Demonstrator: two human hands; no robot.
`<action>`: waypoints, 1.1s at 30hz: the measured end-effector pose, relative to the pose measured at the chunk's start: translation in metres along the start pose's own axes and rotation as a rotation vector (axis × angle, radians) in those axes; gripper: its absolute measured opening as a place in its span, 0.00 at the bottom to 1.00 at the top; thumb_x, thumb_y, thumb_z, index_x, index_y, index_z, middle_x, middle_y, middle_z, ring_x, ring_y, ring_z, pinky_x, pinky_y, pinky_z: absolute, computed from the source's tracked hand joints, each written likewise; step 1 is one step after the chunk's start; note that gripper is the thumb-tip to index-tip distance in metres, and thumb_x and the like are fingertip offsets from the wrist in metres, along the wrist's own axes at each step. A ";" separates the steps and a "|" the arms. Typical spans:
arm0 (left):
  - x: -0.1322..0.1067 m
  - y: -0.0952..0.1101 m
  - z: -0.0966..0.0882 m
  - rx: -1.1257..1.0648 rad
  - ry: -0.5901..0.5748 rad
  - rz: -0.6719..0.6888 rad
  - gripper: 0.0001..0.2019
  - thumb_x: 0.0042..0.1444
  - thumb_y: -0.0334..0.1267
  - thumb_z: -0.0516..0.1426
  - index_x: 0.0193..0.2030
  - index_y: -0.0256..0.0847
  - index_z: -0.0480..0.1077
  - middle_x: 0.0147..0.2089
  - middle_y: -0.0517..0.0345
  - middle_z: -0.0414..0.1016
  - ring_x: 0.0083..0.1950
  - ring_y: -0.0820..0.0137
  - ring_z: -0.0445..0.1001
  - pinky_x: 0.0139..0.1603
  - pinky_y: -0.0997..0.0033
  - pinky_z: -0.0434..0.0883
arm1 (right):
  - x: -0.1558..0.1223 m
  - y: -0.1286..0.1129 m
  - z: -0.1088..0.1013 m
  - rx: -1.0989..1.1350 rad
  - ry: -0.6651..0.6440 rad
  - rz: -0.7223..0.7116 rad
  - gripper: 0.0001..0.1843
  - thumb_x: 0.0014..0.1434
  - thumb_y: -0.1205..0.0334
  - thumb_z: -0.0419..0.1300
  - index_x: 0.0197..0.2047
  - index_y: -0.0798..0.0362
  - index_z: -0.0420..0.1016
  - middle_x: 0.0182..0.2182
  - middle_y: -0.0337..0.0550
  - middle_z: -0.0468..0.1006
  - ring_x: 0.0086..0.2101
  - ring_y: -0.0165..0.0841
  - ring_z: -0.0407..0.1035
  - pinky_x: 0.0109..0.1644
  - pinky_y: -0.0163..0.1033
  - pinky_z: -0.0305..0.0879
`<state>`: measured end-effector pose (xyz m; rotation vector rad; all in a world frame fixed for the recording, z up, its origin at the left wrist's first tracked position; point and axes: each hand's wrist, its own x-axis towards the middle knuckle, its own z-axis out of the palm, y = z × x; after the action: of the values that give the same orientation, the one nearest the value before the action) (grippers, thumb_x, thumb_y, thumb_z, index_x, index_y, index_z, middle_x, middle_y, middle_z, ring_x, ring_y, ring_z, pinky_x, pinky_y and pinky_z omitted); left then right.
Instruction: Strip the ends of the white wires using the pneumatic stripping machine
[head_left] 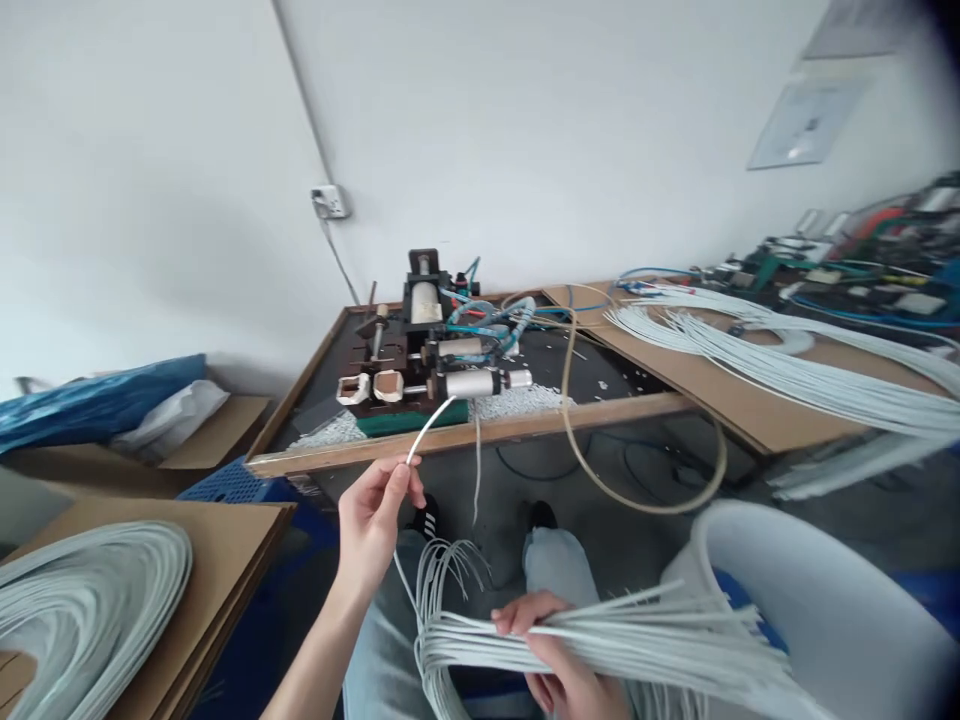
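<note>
Beside the wire bundle (600,640), the right hand (551,660) is cut off below; the coil (82,590) runs off left.

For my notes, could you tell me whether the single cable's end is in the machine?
In: from the left hand, the cable reaches the machine's cylinder.

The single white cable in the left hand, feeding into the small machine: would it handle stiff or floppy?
Probably semi-stiff: the white cable arcs smoothly from the left hand up to the machine without drooping. Likely springy too, since the bundle under the right hand fans into curved loops. It looks light, pinched by fingertips alone.
</note>
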<state>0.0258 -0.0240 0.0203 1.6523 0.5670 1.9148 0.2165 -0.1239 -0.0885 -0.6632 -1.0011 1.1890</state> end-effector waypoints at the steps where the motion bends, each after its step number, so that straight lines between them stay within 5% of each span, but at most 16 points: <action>1: -0.006 0.003 0.002 0.028 -0.044 0.018 0.11 0.63 0.47 0.63 0.42 0.41 0.79 0.27 0.60 0.74 0.26 0.73 0.72 0.32 0.77 0.71 | -0.001 -0.002 0.003 0.033 -0.020 0.004 0.14 0.53 0.50 0.68 0.30 0.53 0.80 0.35 0.44 0.82 0.16 0.16 0.53 0.21 0.28 0.43; 11: -0.016 0.002 0.009 0.134 -0.166 0.086 0.08 0.63 0.45 0.62 0.42 0.45 0.81 0.28 0.57 0.76 0.28 0.68 0.75 0.35 0.73 0.74 | -0.003 0.006 0.008 0.095 -0.080 -0.051 0.08 0.55 0.58 0.63 0.30 0.54 0.80 0.34 0.44 0.83 0.18 0.20 0.57 0.19 0.29 0.46; 13: -0.019 0.005 0.010 0.299 -0.295 0.137 0.10 0.62 0.45 0.63 0.46 0.46 0.83 0.40 0.50 0.82 0.44 0.59 0.80 0.49 0.66 0.75 | -0.006 0.002 0.012 0.069 -0.042 -0.041 0.10 0.54 0.56 0.63 0.29 0.54 0.78 0.33 0.44 0.82 0.18 0.20 0.55 0.20 0.30 0.45; 16: -0.035 0.012 0.017 0.501 -0.619 0.234 0.16 0.64 0.42 0.61 0.57 0.51 0.78 0.59 0.50 0.77 0.66 0.51 0.69 0.65 0.58 0.67 | -0.010 -0.004 0.020 0.009 0.028 0.010 0.07 0.53 0.59 0.61 0.29 0.53 0.76 0.27 0.37 0.76 0.18 0.21 0.53 0.22 0.32 0.46; 19: -0.055 0.021 0.029 0.492 -0.953 0.315 0.21 0.66 0.38 0.60 0.65 0.55 0.71 0.60 0.54 0.77 0.62 0.54 0.73 0.65 0.58 0.68 | -0.012 0.000 0.023 -0.084 0.132 0.059 0.09 0.50 0.63 0.59 0.21 0.50 0.66 0.18 0.32 0.59 0.20 0.25 0.51 0.25 0.35 0.47; 21: -0.064 0.025 0.037 0.458 -1.028 0.357 0.21 0.65 0.37 0.60 0.64 0.54 0.70 0.57 0.53 0.79 0.57 0.56 0.77 0.64 0.56 0.69 | -0.012 0.008 0.022 -0.151 0.178 0.085 0.16 0.47 0.62 0.58 0.14 0.49 0.56 0.15 0.33 0.55 0.20 0.27 0.51 0.26 0.36 0.47; 29: -0.059 0.028 0.043 0.313 -0.993 0.289 0.11 0.66 0.31 0.58 0.49 0.49 0.79 0.44 0.52 0.82 0.45 0.59 0.79 0.55 0.59 0.72 | -0.011 0.009 0.015 -0.174 0.191 0.118 0.18 0.57 0.54 0.58 0.20 0.50 0.58 0.14 0.29 0.54 0.17 0.23 0.49 0.23 0.34 0.44; 31: -0.053 0.027 0.039 0.265 -0.848 0.165 0.09 0.67 0.35 0.58 0.42 0.46 0.82 0.39 0.51 0.82 0.40 0.60 0.79 0.46 0.63 0.74 | -0.014 0.004 0.014 -0.125 0.151 0.112 0.19 0.58 0.45 0.61 0.27 0.53 0.70 0.18 0.32 0.66 0.17 0.21 0.49 0.22 0.33 0.44; 33: -0.042 0.022 0.033 0.216 -0.541 0.016 0.13 0.65 0.42 0.60 0.33 0.43 0.82 0.32 0.50 0.81 0.34 0.61 0.79 0.37 0.68 0.74 | -0.018 -0.002 0.012 -0.077 0.132 0.123 0.26 0.56 0.37 0.63 0.38 0.54 0.79 0.31 0.43 0.81 0.16 0.17 0.49 0.21 0.31 0.42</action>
<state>0.0597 -0.0693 0.0079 2.2049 0.5467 1.3572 0.2054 -0.1430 -0.0871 -0.8641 -0.9085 1.2016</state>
